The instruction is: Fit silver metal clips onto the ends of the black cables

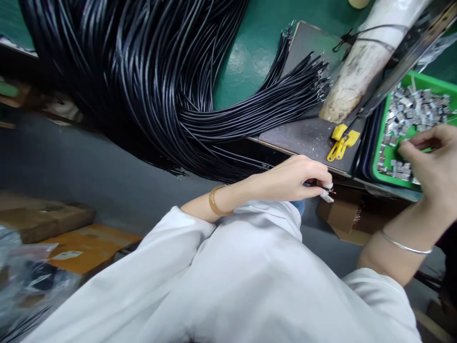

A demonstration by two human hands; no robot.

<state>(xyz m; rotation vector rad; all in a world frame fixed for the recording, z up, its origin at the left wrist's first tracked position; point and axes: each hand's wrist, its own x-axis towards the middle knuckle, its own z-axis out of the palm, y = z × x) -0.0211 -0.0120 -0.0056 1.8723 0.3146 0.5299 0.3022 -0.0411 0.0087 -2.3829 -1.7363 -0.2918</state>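
Left hand (303,177) pinches cable end (332,192); right hand (433,159) over green tray (394,180), grasp indeterminate. Slack pinch could drop cable end.

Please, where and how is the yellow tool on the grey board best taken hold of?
Probably by its narrow ends, coming from the person's side: the yellow tool lies on the grey board with those ends toward the near edge and its wider parts farther away.

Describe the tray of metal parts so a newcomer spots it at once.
Start at the sheaf of black cables and follow its rightward tips past the grubby white tube. There, partly under the right hand, sits the tray. Its bright green rim and small silvery parts set it apart from the darker green tabletop.
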